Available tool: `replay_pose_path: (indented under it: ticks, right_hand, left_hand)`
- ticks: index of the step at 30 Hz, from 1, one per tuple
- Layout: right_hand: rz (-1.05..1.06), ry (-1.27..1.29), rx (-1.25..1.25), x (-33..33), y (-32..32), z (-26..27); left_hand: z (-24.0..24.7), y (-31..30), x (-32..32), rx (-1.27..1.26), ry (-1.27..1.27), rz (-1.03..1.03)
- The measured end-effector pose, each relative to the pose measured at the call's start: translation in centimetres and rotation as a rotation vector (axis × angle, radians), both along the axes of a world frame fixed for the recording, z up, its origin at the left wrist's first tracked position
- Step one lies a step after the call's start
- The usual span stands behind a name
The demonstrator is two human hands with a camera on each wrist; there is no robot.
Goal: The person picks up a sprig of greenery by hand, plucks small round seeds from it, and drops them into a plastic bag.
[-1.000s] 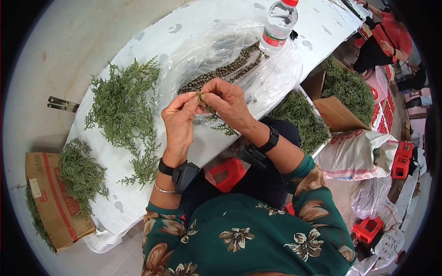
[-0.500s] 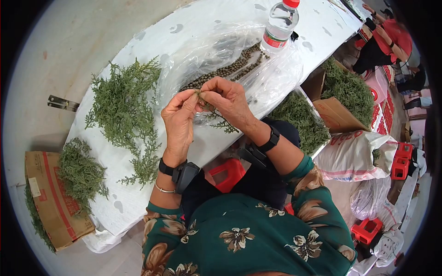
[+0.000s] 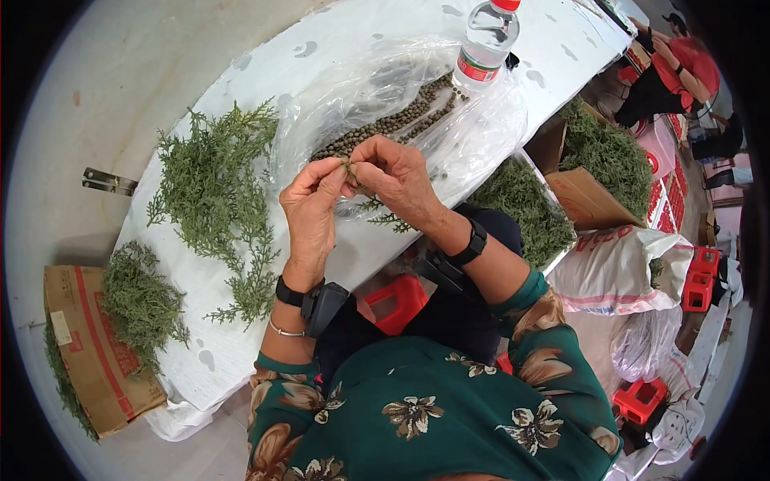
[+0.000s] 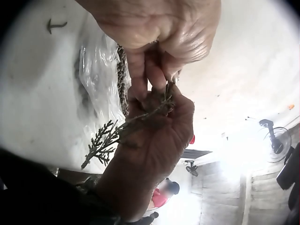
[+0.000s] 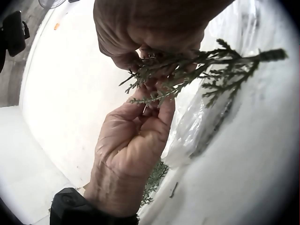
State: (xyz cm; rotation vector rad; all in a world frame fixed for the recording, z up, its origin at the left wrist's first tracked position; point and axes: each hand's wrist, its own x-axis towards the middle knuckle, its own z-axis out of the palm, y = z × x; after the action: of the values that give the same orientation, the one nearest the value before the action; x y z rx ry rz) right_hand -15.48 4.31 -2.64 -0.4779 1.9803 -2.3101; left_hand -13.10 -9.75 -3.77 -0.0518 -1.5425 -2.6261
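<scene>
Above the table's front edge, both hands meet fingertip to fingertip over a sprig of green scaly-leaved foliage (image 3: 391,218). My right hand (image 3: 403,183) curls its fingers round the stem, and the leafy end (image 5: 229,70) sticks out past that palm. With thumb and forefinger my left hand (image 3: 311,212) pinches the sprig's other end; in the left wrist view the stem (image 4: 150,112) runs up to those fingertips. What exactly lies between the fingertips is mostly hidden. Just beyond the hands, small round brown beads (image 3: 393,123) lie in rows on a clear plastic bag (image 3: 345,92).
Loose foliage (image 3: 212,180) spreads over the white table (image 3: 200,321) at left, with a smaller heap (image 3: 140,293) near a cardboard box (image 3: 88,345). A water bottle (image 3: 488,40) stands on the plastic. Foliage-filled boxes (image 3: 597,200) and a white sack (image 3: 622,268) are at right.
Both hands keep their place and pinch. The sprig's leafy end shifts slightly under the right hand. In the background, the person in red has moved their arms.
</scene>
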Motion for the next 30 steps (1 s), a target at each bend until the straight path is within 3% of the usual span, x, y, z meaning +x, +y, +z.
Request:
replay_pose_path:
  ticks: [12,20,23,28,30]
  right_hand:
    - [-0.056,0.107,0.096,0.0,0.3,-0.7]
    - [-0.112,0.227,0.207,-0.2,-0.3,-0.8]
    - [0.097,-0.125,-0.243,-0.7,-0.5,-0.3]
    - [0.096,-0.138,-0.409,-1.4,-1.2,0.2]
    - [0.026,-0.103,-0.4,-1.3,-1.2,0.3]
  left_hand:
    - [0.3,0.2,0.2,-0.231,0.07,0.051]
    - [-0.2,-0.3,-0.2,-0.227,0.058,0.088]
    - [0.3,0.0,-0.3,-0.091,-0.029,0.1]
    - [1.3,-0.5,-0.1,0.047,-0.096,0.001]
    - [0.9,-0.6,-0.2,-0.046,-0.074,-0.017]
